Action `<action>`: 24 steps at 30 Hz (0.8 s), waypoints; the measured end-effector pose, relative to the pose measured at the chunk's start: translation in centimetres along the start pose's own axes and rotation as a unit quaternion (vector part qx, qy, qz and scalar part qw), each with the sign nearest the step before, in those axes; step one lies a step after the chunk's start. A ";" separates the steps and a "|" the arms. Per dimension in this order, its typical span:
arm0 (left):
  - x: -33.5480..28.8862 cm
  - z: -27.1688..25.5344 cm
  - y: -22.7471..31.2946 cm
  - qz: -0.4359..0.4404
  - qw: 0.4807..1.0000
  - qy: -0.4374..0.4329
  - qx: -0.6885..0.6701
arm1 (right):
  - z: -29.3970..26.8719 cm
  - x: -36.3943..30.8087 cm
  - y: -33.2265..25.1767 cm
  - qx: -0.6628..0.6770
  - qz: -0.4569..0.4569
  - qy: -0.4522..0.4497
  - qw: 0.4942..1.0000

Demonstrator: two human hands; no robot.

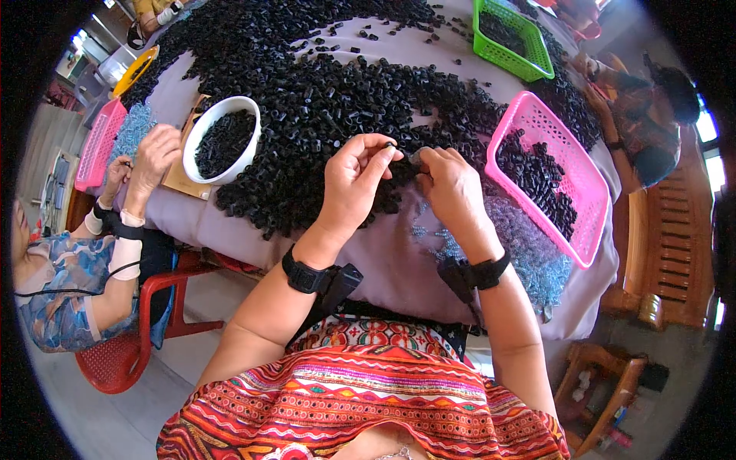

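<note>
My left hand (pixel 354 178) is closed in a pinch, with a small black plastic piece (pixel 390 144) between thumb and forefinger. Just to its right, my right hand (pixel 454 182) has its fingers curled together. Something small and greyish shows at those fingertips, too small to name. The two hands are a short gap apart, over the near edge of a large heap of small black tubular plastic pieces (pixel 322 126). Under and beside my right wrist lies a pile of small clear bluish plastic pieces (pixel 529 257).
A pink basket (pixel 515 123) with black pieces stands at right. A white bowl (pixel 254 142) of black pieces is at left, beside a co-worker's hands (pixel 153 157). Farther back is a green basket (pixel 529 70). Another person (pixel 644 115) sits at far right. A red chair (pixel 146 322) stands at left.
</note>
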State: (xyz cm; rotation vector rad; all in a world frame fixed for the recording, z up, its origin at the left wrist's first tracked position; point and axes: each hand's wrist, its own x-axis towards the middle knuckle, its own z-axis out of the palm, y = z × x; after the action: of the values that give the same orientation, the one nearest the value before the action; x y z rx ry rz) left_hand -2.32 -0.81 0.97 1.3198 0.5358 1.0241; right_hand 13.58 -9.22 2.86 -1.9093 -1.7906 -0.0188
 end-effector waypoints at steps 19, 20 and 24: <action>0.1 -0.2 -0.2 0.002 1.000 -0.014 0.023 | -1.3 -0.1 1.5 0.170 0.130 0.065 0.975; 0.1 -0.1 -0.1 0.001 1.000 -0.014 0.023 | -1.4 -0.1 1.6 0.191 0.143 0.067 0.969; 0.1 0.0 -0.1 -0.006 1.000 -0.011 0.014 | -1.9 -0.5 1.3 0.236 0.199 0.025 0.951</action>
State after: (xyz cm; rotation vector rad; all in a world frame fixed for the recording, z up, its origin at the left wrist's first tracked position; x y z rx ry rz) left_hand -2.22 -0.75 0.88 1.3509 0.5423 0.9944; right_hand 15.35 -10.34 3.87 -1.8465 -1.2057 0.4571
